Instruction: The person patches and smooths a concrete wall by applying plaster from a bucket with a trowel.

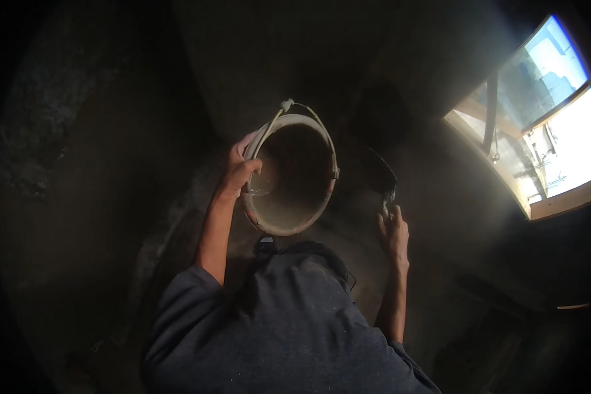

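A round, dusty bucket (286, 231) tilts toward me in the middle of the view, its wire handle (322, 123) resting up along the far rim. My left hand (241, 165) clasps the bucket's left rim, thumb over the edge and fingers round the outside. Inside it is greyish and hazy; the contents cannot be made out. To the right of the bucket and apart from it, my right hand (394, 234) is closed round the handle of a trowel (382, 172). The trowel's dark blade, with a curved edge, points away from me and partly melts into the dark background.
A bright window (551, 118) with a wooden frame stands at the upper right, its light falling through dusty air. The floor and walls around me are very dark. A pale streak (161, 240) runs along the ground at the left. A thin light strip (573, 306) shows far right.
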A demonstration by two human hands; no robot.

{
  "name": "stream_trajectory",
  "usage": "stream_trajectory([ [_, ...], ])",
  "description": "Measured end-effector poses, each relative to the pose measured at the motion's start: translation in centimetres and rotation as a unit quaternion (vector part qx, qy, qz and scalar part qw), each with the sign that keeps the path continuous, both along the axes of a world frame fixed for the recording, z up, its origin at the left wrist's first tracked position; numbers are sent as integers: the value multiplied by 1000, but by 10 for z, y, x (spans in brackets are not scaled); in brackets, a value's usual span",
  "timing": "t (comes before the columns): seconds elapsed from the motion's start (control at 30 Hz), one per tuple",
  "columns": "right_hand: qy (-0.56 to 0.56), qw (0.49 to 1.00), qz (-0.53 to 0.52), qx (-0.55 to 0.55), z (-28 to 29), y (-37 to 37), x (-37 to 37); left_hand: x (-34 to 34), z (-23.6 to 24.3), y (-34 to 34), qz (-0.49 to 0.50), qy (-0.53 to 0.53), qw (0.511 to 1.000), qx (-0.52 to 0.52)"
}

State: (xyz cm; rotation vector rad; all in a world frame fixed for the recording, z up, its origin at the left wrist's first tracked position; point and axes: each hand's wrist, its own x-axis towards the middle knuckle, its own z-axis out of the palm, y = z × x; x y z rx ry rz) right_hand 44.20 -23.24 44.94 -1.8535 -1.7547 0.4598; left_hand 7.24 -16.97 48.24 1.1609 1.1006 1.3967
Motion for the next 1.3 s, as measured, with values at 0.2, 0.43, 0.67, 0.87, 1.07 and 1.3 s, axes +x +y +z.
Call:
stream_trajectory([
  [0.2,-139,981,127,45,53,-23,2,20,46,-13,-79,-38,996,-12],
  [0.43,-60,979,194,19,76,-40,-18,40,56,-14,-108,-57,992,13],
  [0.67,262,922,200,-203,48,-27,-29,42,44,-5,-93,-48,994,22],
  [0.87,-83,958,274,-18,56,-8,-23,51,52,-6,-52,-14,998,34],
  [1.07,-331,873,296,202,51,37,-46,54,68,0,-47,38,998,37],
  [1.3,-506,796,257,210,27,79,-83,55,72,4,-62,65,994,56],
])
